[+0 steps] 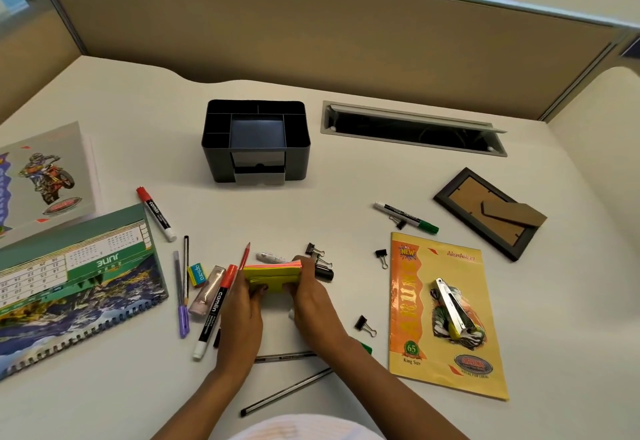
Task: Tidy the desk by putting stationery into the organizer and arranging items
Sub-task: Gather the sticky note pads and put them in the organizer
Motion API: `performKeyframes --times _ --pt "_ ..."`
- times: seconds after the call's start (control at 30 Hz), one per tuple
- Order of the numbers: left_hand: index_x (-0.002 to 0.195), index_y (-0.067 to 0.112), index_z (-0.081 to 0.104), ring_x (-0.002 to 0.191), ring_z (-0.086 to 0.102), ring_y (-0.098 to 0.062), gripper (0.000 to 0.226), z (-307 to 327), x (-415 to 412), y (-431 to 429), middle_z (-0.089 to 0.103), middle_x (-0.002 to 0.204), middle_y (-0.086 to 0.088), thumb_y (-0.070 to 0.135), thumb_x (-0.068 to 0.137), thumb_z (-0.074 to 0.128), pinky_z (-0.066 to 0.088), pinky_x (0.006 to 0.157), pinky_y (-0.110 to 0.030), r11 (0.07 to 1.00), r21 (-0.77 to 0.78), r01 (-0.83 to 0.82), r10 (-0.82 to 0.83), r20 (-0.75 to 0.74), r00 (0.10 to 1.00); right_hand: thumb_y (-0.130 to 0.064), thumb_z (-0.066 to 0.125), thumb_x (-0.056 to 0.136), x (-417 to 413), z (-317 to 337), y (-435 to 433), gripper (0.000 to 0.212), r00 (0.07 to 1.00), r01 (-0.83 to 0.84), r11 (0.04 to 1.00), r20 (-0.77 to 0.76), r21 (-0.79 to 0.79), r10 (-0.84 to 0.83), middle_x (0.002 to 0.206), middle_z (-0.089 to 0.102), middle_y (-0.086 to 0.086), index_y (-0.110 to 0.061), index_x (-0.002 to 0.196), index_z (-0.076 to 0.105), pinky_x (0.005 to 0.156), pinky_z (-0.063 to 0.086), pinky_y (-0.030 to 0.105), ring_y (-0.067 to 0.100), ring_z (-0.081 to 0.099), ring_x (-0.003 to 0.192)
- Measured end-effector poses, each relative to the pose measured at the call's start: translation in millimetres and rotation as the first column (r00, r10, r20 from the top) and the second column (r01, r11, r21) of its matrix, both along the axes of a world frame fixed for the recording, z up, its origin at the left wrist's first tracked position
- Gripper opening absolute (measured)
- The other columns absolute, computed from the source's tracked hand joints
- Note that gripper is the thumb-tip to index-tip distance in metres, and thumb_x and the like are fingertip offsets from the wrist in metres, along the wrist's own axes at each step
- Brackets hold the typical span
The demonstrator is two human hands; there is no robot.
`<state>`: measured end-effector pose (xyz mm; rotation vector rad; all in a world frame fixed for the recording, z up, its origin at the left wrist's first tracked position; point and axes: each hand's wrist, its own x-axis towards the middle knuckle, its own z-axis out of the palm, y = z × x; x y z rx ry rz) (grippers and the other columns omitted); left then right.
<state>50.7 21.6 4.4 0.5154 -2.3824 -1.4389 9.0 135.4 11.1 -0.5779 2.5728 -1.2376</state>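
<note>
Gripping the sticky-note pad [273, 275] from both ends, left hand [242, 315] and right hand [313, 297], fingers [300, 263] curled round it, near the front of the bench [346, 183]. Lifted or resting, hard to tell. No stationery to be seen in the organizer [256, 141] well behind. Barely started, by the look of it: red marker [156, 212], green marker [405, 217], binder clips [317, 255], eraser [196, 275] and purple pen [181, 296] lying loose all round, all left to put away.
</note>
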Motion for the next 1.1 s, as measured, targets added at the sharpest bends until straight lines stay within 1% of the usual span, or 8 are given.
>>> performKeyframes --times 0.13,0.3,0.4,0.53,0.7,0.93,1.0,1.1 --pt "0.116 0.002 0.054 0.089 0.055 -0.018 0.025 -6 -1 -4 0.059 0.099 -0.007 -0.002 0.092 0.05 0.042 0.08 -0.03 0.998 -0.06 -0.024 0.025 0.013 1.0 0.004 0.046 0.09 1 2 1 0.058 0.999 -0.009 1.0 -0.048 0.026 0.01 0.089 0.048 0.0 -0.035 0.12 0.015 0.059 0.032 0.001 0.001 0.043 0.065" --pt "0.111 -0.001 0.06 0.077 0.057 -0.026 0.026 -1 -2 -9 0.062 0.086 -0.013 -0.007 0.086 0.056 0.05 0.071 -0.036 0.987 -0.157 -0.027 0.026 -0.009 1.0 -0.004 0.05 0.093 -6 23 8 0.037 0.999 0.012 0.995 -0.037 -0.1 -0.016 0.089 0.054 -0.002 -0.036 0.104 0.035 0.059 0.036 0.009 0.0 0.05 0.069" --pt "0.106 -0.002 0.063 0.07 0.06 -0.028 0.024 4 -4 -14 0.061 0.079 -0.011 -0.006 0.082 0.061 0.053 0.062 -0.035 0.972 -0.234 0.007 -0.024 -0.067 0.997 -0.006 0.057 0.091 -15 39 13 0.035 0.973 -0.075 0.994 -0.223 -0.08 0.055 0.093 0.059 -0.001 -0.031 0.106 0.039 0.065 0.043 0.017 0.008 0.052 0.075" --pt "0.105 -0.002 0.065 0.07 0.065 -0.024 0.035 10 -11 -22 0.07 0.083 -0.015 -0.008 0.072 0.071 0.054 0.069 -0.03 0.922 -0.381 0.063 -0.124 -0.138 0.983 -0.003 0.063 0.086 -26 54 21 0.027 0.795 -0.143 0.976 -0.568 0.165 0.213 0.095 0.06 0.004 -0.016 0.107 0.052 0.057 0.046 0.026 0.019 0.055 0.076" --pt "0.106 -0.001 0.065 0.079 0.07 -0.027 0.032 27 -23 -27 0.072 0.092 -0.015 0.009 0.076 0.063 0.058 0.073 -0.04 0.888 -0.454 0.081 -0.196 -0.213 0.957 -0.003 0.067 0.082 -40 71 20 0.022 0.754 -0.091 0.97 -0.62 0.225 0.215 0.076 0.06 0.002 -0.014 0.099 0.058 0.046 0.044 0.031 0.02 0.051 0.061" --pt "0.131 0.023 0.036 0.105 0.052 -0.002 0.046 38 -67 -30 0.05 0.124 0.008 0.004 0.091 0.05 0.044 0.085 -0.005 0.971 -0.209 0.116 -0.177 -0.301 0.937 0.006 0.065 0.079 -83 91 12 0.02 0.716 0.039 0.995 -0.697 0.093 0.037 0.073 0.063 0.003 -0.01 0.09 0.063 0.046 0.047 0.034 0.023 0.056 0.062" --pt "0.129 0.02 0.042 0.107 0.052 -0.008 0.035 33 -87 -36 0.052 0.126 0.005 0.014 0.095 0.046 0.044 0.084 -0.011 0.963 -0.254 0.089 -0.15 -0.23 0.962 0.003 0.065 0.081 -104 100 13 0.017 0.686 0.082 0.996 -0.727 0.048 -0.022 0.075 0.065 0.004 -0.01 0.091 0.064 0.048 0.048 0.034 0.024 0.059 0.064" --pt "0.126 0.017 0.054 0.131 0.04 -0.022 0.033 9 -122 -52 0.05 0.137 -0.002 0.023 0.095 0.044 0.028 0.107 -0.026 0.82 -0.507 0.266 -0.276 0.056 0.959 0.0 0.063 0.082 -142 118 11 0.014 0.621 0.134 0.991 -0.778 -0.016 -0.097 0.078 0.068 0.008 -0.008 0.094 0.065 0.051 0.05 0.033 0.028 0.061 0.065"
